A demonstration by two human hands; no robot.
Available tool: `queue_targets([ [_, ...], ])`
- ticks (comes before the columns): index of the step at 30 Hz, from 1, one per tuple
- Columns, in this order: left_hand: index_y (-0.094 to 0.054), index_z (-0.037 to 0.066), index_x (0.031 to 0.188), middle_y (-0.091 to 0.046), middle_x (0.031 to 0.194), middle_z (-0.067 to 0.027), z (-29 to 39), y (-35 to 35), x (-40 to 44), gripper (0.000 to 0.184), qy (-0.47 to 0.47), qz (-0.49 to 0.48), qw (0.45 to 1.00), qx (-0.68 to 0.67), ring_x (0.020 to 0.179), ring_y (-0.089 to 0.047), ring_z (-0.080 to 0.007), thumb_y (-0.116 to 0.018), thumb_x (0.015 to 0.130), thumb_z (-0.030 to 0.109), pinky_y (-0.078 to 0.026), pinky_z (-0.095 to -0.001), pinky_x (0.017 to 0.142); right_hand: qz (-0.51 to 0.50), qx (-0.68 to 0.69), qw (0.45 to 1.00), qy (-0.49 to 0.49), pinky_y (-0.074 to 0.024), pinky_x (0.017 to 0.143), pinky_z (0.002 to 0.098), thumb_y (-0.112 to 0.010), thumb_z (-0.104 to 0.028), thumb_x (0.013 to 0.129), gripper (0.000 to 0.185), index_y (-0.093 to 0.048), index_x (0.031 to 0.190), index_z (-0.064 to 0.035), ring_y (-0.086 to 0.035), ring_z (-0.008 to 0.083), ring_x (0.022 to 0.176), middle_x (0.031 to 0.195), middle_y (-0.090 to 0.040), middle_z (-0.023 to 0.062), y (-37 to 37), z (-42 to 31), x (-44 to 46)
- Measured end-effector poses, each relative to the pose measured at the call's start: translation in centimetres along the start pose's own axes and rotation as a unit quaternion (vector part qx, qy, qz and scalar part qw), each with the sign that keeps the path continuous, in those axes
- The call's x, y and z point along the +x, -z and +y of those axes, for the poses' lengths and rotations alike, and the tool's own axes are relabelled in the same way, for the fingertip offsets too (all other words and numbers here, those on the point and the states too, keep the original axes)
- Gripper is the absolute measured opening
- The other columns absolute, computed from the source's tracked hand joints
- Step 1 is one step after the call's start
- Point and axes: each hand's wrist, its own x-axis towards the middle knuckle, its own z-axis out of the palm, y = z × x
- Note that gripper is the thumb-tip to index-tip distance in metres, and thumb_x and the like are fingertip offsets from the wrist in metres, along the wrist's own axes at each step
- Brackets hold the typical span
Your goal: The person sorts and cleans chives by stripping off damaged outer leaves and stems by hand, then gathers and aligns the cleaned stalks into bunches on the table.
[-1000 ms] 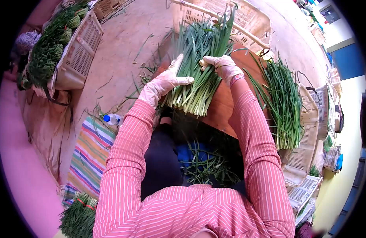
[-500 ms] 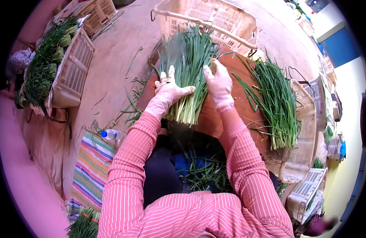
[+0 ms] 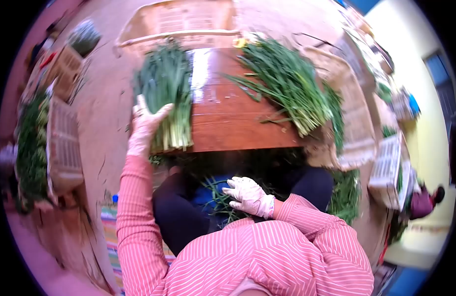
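Note:
A thick bunch of green stalks (image 3: pixel 171 93) lies on the left part of the brown wooden board (image 3: pixel 237 123), pale cut ends toward me. My left hand (image 3: pixel 148 123), in a whitish glove, rests on the bunch's left side with thumb and fingers spread. Over my lap, my right hand (image 3: pixel 250 197), also gloved, is beside loose green leaves (image 3: pixel 220 200); its fingers are partly curled, and whether they hold any leaf cannot be made out. On the board's right side sits a second pile of green stalks (image 3: pixel 287 84).
Beyond the board stands an upright plastic crate (image 3: pixel 188 17); another crate (image 3: pixel 354 108) leans at the right. Crates with greens (image 3: pixel 65 143) line the left side. A white crate (image 3: pixel 386 170) and a person (image 3: pixel 423 203) are at the far right. A striped mat (image 3: pixel 110 232) lies lower left.
The view has turned. My right hand has moved from beside the bunch down to my lap. The bunch now lies at the board's left edge, my left hand still on it.

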Motion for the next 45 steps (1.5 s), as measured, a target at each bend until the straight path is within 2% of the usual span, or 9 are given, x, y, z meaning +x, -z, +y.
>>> queue_targets([
  [7,-0.041,0.002,0.134,-0.036,0.137,-0.0257,3.6,0.7,-3.5,0.080,-0.162,0.155,0.973,-0.042,0.128,-0.034,-0.0348,-0.073,0.075,0.045,-0.028,-0.0418,0.106,0.502,-0.028,0.849,-0.163,-0.0483,0.083,0.0376,-0.064,-0.011,0.078,0.033,-0.062,0.110,-0.0043,-0.062,0.0297,0.091,0.103,-0.065,0.0134,10.9,6.5,-6.9],
  [11,-0.051,-0.001,0.123,-0.054,0.120,-0.0101,8.9,-3.7,-8.8,0.047,-0.131,-0.062,0.901,-0.410,0.110,-0.051,-0.0178,-0.067,0.085,0.022,-0.038,-0.0305,0.098,0.397,-0.143,0.839,-0.344,-0.0484,0.073,0.0366,-0.072,-0.034,0.073,0.066,-0.050,0.124,0.0001,-0.059,0.0269,0.083,0.091,-0.061,0.0121,11.0,13.8,-7.1],
  [14,-0.052,0.002,0.123,-0.057,0.115,-0.0075,12.3,-6.6,-12.7,0.044,-0.096,-0.173,0.891,-0.409,0.103,-0.054,-0.0156,-0.067,0.085,0.020,-0.042,-0.0292,0.093,0.176,-0.181,0.819,-0.516,-0.0481,0.068,0.0326,-0.076,-0.056,0.060,0.108,-0.030,0.136,0.0049,-0.058,0.0204,0.086,0.096,-0.058,0.0087,11.8,13.8,-4.5],
  [18,-0.053,0.007,0.122,-0.060,0.112,-0.0059,14.6,-10.3,-14.3,0.043,-0.005,-0.334,0.855,-0.398,0.096,-0.057,-0.0165,-0.062,0.088,0.030,-0.046,-0.0308,0.084,0.223,-0.088,0.788,-0.567,-0.0509,0.074,0.0371,-0.084,-0.047,0.053,0.119,-0.018,0.140,0.0016,-0.058,0.0239,0.094,0.105,-0.055,0.0111,9.4,16.4,-2.8],
  [22,-0.048,0.006,0.126,-0.060,0.111,-0.0085,18.3,-12.5,-14.2,0.053,0.079,-0.409,0.818,-0.397,0.090,-0.058,-0.0165,-0.062,0.087,0.037,-0.047,-0.0287,0.079,0.288,-0.146,0.762,-0.561,-0.0521,0.051,0.0319,-0.053,-0.012,0.084,0.061,-0.025,0.136,0.0025,-0.064,0.0225,0.064,0.079,-0.060,0.0111,7.2,18.9,-1.8],
  [32,-0.063,0.007,0.096,-0.065,0.083,-0.0077,23.4,-19.5,-12.9,0.026,0.228,-0.433,0.616,-0.618,0.077,-0.063,-0.0234,-0.067,0.083,0.030,-0.052,-0.0424,0.074,0.237,0.166,0.883,-0.370,-0.0511,0.071,0.0433,-0.066,-0.036,0.075,0.067,-0.041,0.122,0.0044,-0.064,0.0366,0.082,0.092,-0.064,0.0215,8.7,13.3,-2.1],
  [35,-0.063,0.007,0.096,-0.066,0.083,-0.0068,22.1,-18.7,-12.0,0.021,0.266,-0.479,0.614,-0.568,0.074,-0.064,-0.0239,-0.064,0.085,0.025,-0.054,-0.0413,0.067,0.148,0.151,0.918,-0.336,-0.0510,0.075,0.0388,-0.067,-0.044,0.073,0.069,-0.050,0.119,0.0035,-0.065,0.0323,0.082,0.094,-0.065,0.0196,13.5,12.4,-5.4],
  [39,-0.062,0.006,0.097,-0.066,0.085,-0.0082,20.6,-19.5,-10.8,0.018,0.209,-0.461,0.659,-0.557,0.067,-0.065,-0.0227,-0.065,0.084,0.019,-0.056,-0.0370,0.057,0.374,-0.167,0.823,-0.394,-0.0357,0.098,0.0444,-0.072,-0.048,0.066,0.091,-0.034,0.139,-0.0077,-0.042,0.0318,0.121,0.132,-0.044,0.0150,14.3,14.8,-4.8],
  [45,-0.063,0.005,0.093,-0.066,0.079,-0.0048,19.0,-16.7,-12.0,0.017,0.209,-0.441,0.746,-0.453,0.059,-0.060,-0.0152,-0.065,0.084,0.019,-0.050,-0.0298,0.046,0.234,-0.117,0.857,-0.444,-0.0104,0.109,0.0574,-0.070,-0.052,0.067,0.100,-0.019,0.146,-0.0168,-0.016,0.0394,0.138,0.150,-0.019,0.0134,12.1,16.8,-2.9],
])
